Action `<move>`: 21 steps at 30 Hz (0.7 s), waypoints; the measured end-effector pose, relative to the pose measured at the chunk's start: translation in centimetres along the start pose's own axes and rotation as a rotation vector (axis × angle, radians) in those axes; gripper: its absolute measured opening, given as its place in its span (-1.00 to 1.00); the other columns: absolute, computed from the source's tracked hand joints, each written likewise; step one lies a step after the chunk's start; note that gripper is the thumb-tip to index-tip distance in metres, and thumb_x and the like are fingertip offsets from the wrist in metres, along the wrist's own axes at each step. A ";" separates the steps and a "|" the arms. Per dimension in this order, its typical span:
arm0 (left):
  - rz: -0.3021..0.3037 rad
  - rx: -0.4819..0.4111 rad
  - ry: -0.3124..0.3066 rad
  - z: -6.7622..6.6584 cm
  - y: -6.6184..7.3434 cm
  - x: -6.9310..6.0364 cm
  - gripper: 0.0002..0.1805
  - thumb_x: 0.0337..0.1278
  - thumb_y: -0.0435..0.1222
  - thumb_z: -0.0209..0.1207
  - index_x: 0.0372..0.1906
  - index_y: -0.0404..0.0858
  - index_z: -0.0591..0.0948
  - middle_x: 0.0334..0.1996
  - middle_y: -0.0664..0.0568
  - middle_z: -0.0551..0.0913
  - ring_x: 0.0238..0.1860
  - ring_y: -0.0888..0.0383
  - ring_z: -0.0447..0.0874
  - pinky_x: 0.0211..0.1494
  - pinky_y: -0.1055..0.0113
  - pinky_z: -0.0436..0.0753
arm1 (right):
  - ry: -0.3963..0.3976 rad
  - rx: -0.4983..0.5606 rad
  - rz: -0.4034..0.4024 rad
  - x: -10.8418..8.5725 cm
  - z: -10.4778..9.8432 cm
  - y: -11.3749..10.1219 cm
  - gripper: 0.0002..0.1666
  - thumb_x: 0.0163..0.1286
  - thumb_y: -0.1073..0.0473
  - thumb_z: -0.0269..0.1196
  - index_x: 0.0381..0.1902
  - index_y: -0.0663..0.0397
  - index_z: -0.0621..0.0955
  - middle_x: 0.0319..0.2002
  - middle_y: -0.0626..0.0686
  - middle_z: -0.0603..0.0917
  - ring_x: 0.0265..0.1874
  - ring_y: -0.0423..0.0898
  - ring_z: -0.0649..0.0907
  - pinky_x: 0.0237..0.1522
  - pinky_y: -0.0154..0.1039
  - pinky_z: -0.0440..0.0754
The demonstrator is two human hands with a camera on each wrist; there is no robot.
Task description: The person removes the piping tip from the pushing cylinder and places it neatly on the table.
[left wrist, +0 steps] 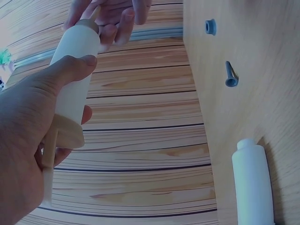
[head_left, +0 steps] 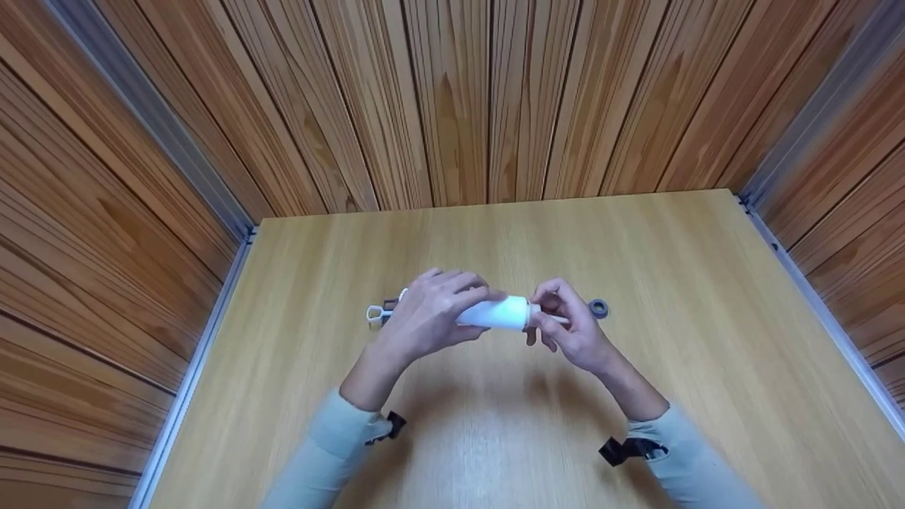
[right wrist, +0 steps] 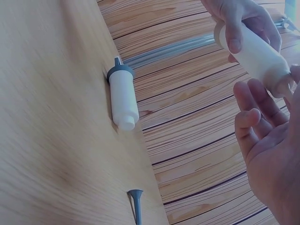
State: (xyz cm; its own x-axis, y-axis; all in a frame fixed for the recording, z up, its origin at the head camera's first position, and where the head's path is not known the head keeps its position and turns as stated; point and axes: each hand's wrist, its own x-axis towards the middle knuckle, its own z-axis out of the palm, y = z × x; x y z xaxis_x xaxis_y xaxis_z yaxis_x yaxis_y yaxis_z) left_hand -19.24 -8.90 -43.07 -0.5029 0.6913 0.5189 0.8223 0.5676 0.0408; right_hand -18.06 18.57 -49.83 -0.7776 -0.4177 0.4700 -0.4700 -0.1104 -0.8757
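The left hand (head_left: 438, 309) is gripping a white, cylindrical, seemingly light, stiff, slippery plastic bottle (head_left: 500, 313) round its body, likely the surest hold, above the light-wood table (head_left: 537, 240), while the right hand (head_left: 576, 329) is pinching its pale nozzle (head_left: 561, 319).

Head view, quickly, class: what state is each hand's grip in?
Left hand: closed, holding the white bottle round its body.
Right hand: closed, pinching the nozzle at the bottle's end.

White bottle (head_left: 500, 312) with pale nozzle (head_left: 560, 319), sideways in left hand (head_left: 440, 305)
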 end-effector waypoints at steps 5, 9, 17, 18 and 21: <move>0.005 0.005 0.009 0.3 0.0 0.0 -0.46 0.08 -0.07 0.73 0.19 0.05 0.83 0.01 0.12 0.91 0.00 0.09 0.92 -0.08 0.22 0.78 | -0.006 0.025 0.005 -0.1 -0.1 0.0 -0.83 0.60 0.60 0.05 0.05 0.50 0.33 -0.26 -0.14 0.73 -0.42 -0.27 0.75 -0.57 -0.43 0.50; -0.003 0.003 0.004 0.5 0.0 -0.1 -0.46 0.08 -0.06 0.73 0.19 0.06 0.83 0.01 0.12 0.91 -0.02 0.09 0.92 -0.12 0.24 0.75 | -0.007 0.004 -0.003 -0.2 -0.1 0.0 -0.78 0.58 0.62 0.09 0.08 0.49 0.34 -0.20 -0.20 0.72 -0.40 -0.26 0.72 -0.50 -0.46 0.56; -0.025 -0.011 -0.001 0.5 0.0 -0.1 -0.44 0.08 -0.04 0.73 0.21 0.06 0.83 0.03 0.11 0.91 -0.02 0.08 0.93 -0.16 0.25 0.69 | 0.010 -0.067 -0.053 -0.4 -0.1 0.2 -0.66 0.46 0.68 0.19 0.10 0.50 0.38 -0.09 -0.17 0.69 -0.24 -0.21 0.77 -0.17 -0.34 0.82; -0.025 -0.012 -0.002 0.5 0.1 -0.1 -0.44 0.07 -0.05 0.74 0.21 0.06 0.83 0.03 0.11 0.91 -0.02 0.08 0.92 -0.15 0.24 0.69 | 0.009 -0.072 -0.047 -0.4 -0.1 0.2 -0.66 0.46 0.67 0.19 0.11 0.49 0.38 -0.08 -0.17 0.69 -0.24 -0.22 0.77 -0.17 -0.34 0.82; -0.020 -0.010 0.002 0.5 0.1 -0.1 -0.43 0.06 -0.06 0.75 0.21 0.06 0.83 0.03 0.11 0.91 -0.01 0.08 0.92 -0.12 0.24 0.72 | 0.012 -0.061 -0.028 -0.4 -0.1 0.2 -0.67 0.49 0.64 0.15 0.12 0.48 0.36 -0.09 -0.17 0.68 -0.28 -0.23 0.76 -0.27 -0.41 0.75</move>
State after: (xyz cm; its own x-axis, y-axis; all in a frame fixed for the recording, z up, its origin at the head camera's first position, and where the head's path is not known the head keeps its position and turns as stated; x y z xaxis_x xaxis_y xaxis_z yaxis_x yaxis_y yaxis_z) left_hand -19.22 -8.66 -43.55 -0.5189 0.6786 0.5198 0.8144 0.5772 0.0595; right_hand -17.87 18.86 -50.18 -0.7686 -0.4047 0.4954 -0.5157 -0.0661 -0.8542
